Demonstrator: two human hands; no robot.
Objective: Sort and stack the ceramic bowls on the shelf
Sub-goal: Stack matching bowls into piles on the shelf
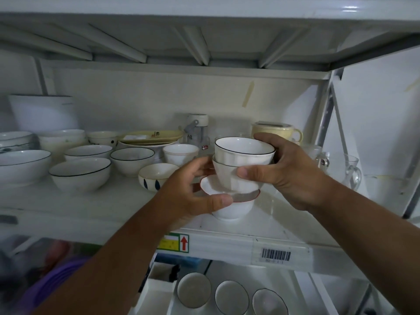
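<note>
Two nested white ribbed bowls with dark rims (pixel 244 155) sit tilted inside a white red-rimmed bowl (pixel 234 206) near the shelf's front edge. My right hand (pixel 281 171) grips the nested pair from the right, thumb across the lower one. My left hand (pixel 193 192) holds the red-rimmed bowl from the left, thumb on its rim. On the shelf (pixel 95 201) to the left stand several white bowls with dark rims (pixel 79 173), a small blue-striped bowl (pixel 156 178) and a small red-rimmed cup bowl (pixel 180 153).
Yellow plates (pixel 152 137), a small bottle (pixel 197 130) and a yellow mug (pixel 276 133) stand at the back. Glass cups (pixel 341 167) fill the right end beside the steel upright (pixel 327 119). Below the shelf lie three more bowls (pixel 231 296).
</note>
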